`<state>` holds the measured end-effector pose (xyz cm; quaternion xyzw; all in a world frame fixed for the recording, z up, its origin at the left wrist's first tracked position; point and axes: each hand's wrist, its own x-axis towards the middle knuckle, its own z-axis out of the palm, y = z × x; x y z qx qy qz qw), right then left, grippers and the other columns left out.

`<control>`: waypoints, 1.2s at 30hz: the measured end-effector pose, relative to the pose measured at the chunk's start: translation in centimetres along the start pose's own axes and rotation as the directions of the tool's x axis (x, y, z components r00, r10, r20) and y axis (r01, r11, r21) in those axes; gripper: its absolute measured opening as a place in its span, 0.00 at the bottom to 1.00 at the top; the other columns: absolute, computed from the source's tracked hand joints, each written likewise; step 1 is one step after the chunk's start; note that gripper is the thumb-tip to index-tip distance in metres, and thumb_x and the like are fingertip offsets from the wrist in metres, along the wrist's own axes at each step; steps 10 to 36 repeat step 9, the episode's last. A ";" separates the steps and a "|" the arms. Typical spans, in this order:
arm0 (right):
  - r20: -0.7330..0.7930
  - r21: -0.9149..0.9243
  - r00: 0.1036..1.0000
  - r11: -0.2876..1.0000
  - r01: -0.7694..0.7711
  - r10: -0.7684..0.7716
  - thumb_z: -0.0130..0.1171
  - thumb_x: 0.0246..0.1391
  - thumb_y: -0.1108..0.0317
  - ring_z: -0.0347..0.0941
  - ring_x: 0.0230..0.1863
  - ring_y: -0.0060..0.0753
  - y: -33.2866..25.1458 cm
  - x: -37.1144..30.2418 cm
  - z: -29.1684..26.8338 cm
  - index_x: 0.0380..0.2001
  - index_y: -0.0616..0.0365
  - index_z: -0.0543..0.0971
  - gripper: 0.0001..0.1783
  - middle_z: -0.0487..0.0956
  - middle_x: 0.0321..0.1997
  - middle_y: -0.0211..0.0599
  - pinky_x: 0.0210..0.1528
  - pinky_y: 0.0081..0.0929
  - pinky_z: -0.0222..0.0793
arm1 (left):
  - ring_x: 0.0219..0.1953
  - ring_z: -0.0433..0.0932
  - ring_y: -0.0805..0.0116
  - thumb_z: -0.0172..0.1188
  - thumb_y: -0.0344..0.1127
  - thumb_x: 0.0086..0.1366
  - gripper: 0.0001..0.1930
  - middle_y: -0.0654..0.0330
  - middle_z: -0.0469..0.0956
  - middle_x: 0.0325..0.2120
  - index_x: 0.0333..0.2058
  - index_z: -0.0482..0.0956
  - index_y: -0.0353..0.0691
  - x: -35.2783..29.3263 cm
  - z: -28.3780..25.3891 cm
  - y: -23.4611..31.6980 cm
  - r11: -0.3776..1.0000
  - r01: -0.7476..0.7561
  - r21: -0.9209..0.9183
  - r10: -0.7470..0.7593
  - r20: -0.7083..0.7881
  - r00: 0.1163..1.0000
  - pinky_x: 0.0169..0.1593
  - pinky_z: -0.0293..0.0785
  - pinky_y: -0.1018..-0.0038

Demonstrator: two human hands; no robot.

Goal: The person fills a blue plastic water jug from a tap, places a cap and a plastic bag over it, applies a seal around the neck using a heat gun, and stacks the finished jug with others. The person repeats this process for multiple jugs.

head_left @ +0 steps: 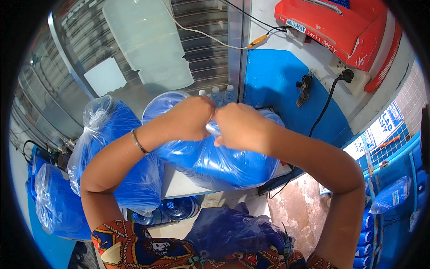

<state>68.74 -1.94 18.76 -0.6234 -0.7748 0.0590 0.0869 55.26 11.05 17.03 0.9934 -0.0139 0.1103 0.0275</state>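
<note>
Both my hands are together at the gathered neck of a big clear plastic bag [219, 166] with bright blue contents. My left hand [190, 117] is closed in a fist on the gathered plastic. Pressed close against it, my right hand [245, 127] also grips the plastic, and a twisted bit of it shows below the fingers. The bag rests on a white table [172, 184]. Another tied clear bag with blue contents [127, 157] stands left of it, partly behind my left forearm.
A third blue-filled bag [58, 201] sits at the far left. Small clear bottles [216, 95] stand behind my hands. Large blue water bottles [181, 207] are under the table. A red wall-mounted box [331, 31] and a black plug [346, 76] are at upper right.
</note>
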 end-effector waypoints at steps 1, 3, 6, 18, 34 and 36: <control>-0.002 -0.008 1.000 1.000 -0.026 0.026 0.64 0.43 0.69 0.80 0.36 0.51 -0.5 -0.2 0.3 0.29 0.66 0.82 0.11 0.81 0.31 0.53 0.39 0.40 0.77 | 0.35 0.77 0.47 0.65 0.31 0.38 0.10 0.47 0.77 0.26 0.18 0.77 0.31 -0.3 -0.1 0.7 1.000 0.013 0.010 -0.012 -0.004 1.000 0.39 0.75 0.59; 0.002 -0.025 1.000 0.999 -0.024 0.025 0.61 0.43 0.72 0.80 0.36 0.51 -1.5 -0.9 0.5 0.28 0.66 0.82 0.08 0.81 0.31 0.53 0.38 0.40 0.77 | 0.36 0.76 0.48 0.64 0.30 0.38 0.09 0.48 0.77 0.26 0.19 0.77 0.32 -0.9 -0.4 2.1 0.998 0.054 0.031 -0.055 0.020 0.998 0.41 0.75 0.60; 0.014 -0.040 1.000 0.999 -0.014 0.015 0.57 0.43 0.75 0.80 0.35 0.51 -2.6 -2.6 0.6 0.28 0.65 0.82 0.08 0.81 0.31 0.53 0.37 0.41 0.77 | 0.38 0.76 0.50 0.63 0.29 0.38 0.08 0.49 0.77 0.26 0.21 0.78 0.33 -1.5 -1.1 4.2 0.996 0.077 0.036 -0.079 0.078 0.994 0.44 0.75 0.62; 0.074 -0.049 0.996 0.998 -0.037 0.041 0.58 0.43 0.74 0.80 0.38 0.51 -3.7 -4.0 0.6 0.31 0.62 0.82 0.09 0.81 0.36 0.53 0.39 0.41 0.77 | 0.39 0.76 0.51 0.63 0.30 0.38 0.09 0.49 0.77 0.27 0.22 0.79 0.33 -1.7 -1.5 6.4 0.999 0.032 0.014 -0.034 0.104 0.994 0.48 0.74 0.65; 0.074 -0.049 0.996 0.998 -0.037 0.041 0.58 0.43 0.74 0.80 0.38 0.51 -3.7 -4.0 0.6 0.31 0.62 0.82 0.09 0.81 0.36 0.53 0.39 0.41 0.77 | 0.39 0.76 0.51 0.63 0.30 0.38 0.09 0.49 0.77 0.27 0.22 0.79 0.33 -1.7 -1.5 6.4 0.999 0.032 0.014 -0.034 0.104 0.994 0.48 0.74 0.65; 0.074 -0.049 0.996 0.998 -0.037 0.041 0.58 0.43 0.74 0.80 0.38 0.51 -3.7 -4.0 0.6 0.31 0.62 0.82 0.09 0.81 0.36 0.53 0.39 0.41 0.77 | 0.39 0.76 0.51 0.63 0.30 0.38 0.09 0.49 0.77 0.27 0.22 0.79 0.33 -1.7 -1.5 6.4 0.999 0.032 0.014 -0.034 0.104 0.994 0.48 0.74 0.65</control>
